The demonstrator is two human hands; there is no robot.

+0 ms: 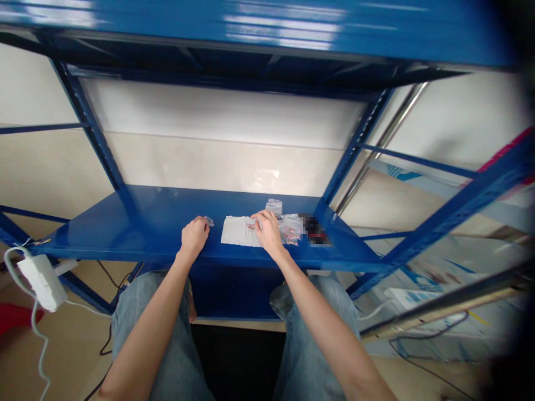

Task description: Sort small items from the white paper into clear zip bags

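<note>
My left hand [195, 236] is closed, with the edge of a small clear plastic bag [209, 221] showing at its fingertips. It rests over the blue shelf [154, 214]. To its right, my right hand [268, 227] is over a white sheet of paper [236, 233], thumb and fingers curled together. Small reddish pieces [251, 226] show on the paper beside its fingertips; what the fingers hold is too small to tell. Right of this hand, clear bags with reddish contents [292, 229] lie on the shelf. Behind it is another clear zip bag [274, 206].
A dark, pixelated object [316, 230] lies right of the bags. An upper blue shelf [200, 22] overhangs the work surface, with blue uprights [94, 133] at the sides. A white power strip [42, 281] with cables hangs at the left. My knees are below the shelf's front edge.
</note>
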